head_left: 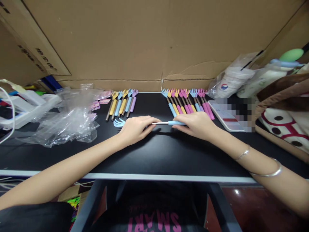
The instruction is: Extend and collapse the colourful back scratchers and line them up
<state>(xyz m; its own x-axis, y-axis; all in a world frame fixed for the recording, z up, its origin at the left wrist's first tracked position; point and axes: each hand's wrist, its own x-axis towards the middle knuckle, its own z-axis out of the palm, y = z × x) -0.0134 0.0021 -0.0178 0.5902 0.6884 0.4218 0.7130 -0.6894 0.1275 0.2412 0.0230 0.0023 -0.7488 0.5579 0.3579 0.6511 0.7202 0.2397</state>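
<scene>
A light blue back scratcher (162, 123) lies sideways across both hands above the black table. My left hand (138, 128) is closed around its head end, and the claw sticks out to the left. My right hand (195, 125) grips the blue handle, with the metal rod showing between the two hands. Behind my left hand, several back scratchers in yellow, blue and purple (122, 104) lie side by side. Another row of pink, yellow and blue back scratchers (185, 103) lies behind my right hand, which hides some handle ends.
Clear plastic bags (70, 119) are heaped at the left, beside a white power strip (31, 109). To the right are a phone (223, 116), a bagged paper cup (233, 82), a bottle (260, 82) and a patterned bag (285, 125). Cardboard (135, 42) walls the back.
</scene>
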